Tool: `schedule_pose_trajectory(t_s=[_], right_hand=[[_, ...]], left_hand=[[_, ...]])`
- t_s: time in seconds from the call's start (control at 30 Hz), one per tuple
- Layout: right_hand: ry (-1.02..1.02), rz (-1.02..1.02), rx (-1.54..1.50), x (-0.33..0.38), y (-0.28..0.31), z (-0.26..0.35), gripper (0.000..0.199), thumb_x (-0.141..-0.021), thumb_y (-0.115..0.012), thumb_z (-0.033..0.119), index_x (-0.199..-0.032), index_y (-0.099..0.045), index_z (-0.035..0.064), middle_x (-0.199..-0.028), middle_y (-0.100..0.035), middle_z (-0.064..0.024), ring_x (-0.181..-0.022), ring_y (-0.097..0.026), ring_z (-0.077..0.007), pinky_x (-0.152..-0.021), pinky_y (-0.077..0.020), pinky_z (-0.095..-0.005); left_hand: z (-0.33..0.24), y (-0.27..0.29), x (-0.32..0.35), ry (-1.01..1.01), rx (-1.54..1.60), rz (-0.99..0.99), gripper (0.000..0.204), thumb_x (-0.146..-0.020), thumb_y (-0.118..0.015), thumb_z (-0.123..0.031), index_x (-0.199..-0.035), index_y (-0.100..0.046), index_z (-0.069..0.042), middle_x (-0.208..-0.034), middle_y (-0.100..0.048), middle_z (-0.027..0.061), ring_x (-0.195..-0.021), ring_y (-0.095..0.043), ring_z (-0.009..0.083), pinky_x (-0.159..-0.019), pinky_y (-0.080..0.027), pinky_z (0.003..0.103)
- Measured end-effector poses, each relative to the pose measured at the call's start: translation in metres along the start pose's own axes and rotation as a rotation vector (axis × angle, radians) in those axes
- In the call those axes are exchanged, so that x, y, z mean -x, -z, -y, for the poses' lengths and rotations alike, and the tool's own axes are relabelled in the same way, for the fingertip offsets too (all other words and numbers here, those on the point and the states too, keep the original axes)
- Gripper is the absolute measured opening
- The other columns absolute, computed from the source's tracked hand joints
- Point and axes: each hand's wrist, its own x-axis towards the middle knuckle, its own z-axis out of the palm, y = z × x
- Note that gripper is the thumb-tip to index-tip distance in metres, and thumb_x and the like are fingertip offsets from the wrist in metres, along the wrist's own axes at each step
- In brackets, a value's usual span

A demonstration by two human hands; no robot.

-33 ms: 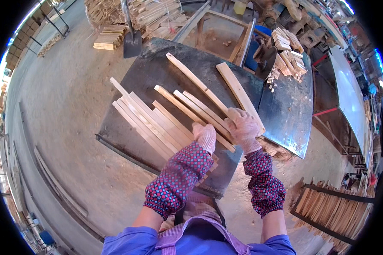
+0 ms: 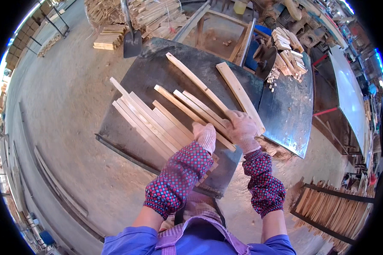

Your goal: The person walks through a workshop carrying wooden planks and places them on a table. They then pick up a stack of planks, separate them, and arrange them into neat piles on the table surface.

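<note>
Fingers of the gloved right hand (image 2: 241, 127) curl around the near ends of 2 or 3 long wooden slats (image 2: 193, 111) – they grasp them on the dark metal table (image 2: 157, 68). Just beside, the gloved left hand (image 2: 205, 136) lies flat, fingers released, pressing on the big stack of slats (image 2: 151, 123) at the left of the table. Farther back, a wider plank (image 2: 238, 91) lies diagonal – near a round saw blade (image 2: 266, 59).
</note>
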Motion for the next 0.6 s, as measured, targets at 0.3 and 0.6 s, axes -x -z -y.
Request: schedule_pose_trajectory(t_s=[0.3, 0.6], right_hand=[[0.046, 0.192, 0.229, -0.011, 0.001, 0.020, 0.033, -0.088, -0.060, 0.038, -0.115, -0.063, 0.0192, -0.102, -0.066, -0.0067, -0.099, -0.063, -0.0299, -0.082, -0.0505, -0.0449], [-0.048, 0.279, 0.045, -0.027, -0.011, -0.018, 0.034, -0.091, -0.054, 0.039, -0.106, -0.067, 0.0119, -0.102, -0.068, -0.0153, -0.099, -0.064, -0.0336, -0.085, -0.0501, -0.0461]], left_hand=[[-0.038, -0.009, 0.028, 0.021, -0.120, -0.136, 0.076, -0.069, -0.082, -0.034, -0.125, -0.045, 0.003, -0.121, -0.059, 0.0225, -0.109, -0.061, 0.0329, -0.091, -0.051, 0.039], [-0.037, -0.017, 0.031, 0.026, -0.264, -0.220, 0.065, -0.081, -0.073, -0.026, -0.128, -0.039, 0.003, -0.129, -0.051, 0.0260, -0.116, -0.056, 0.0405, -0.099, -0.048, 0.044]])
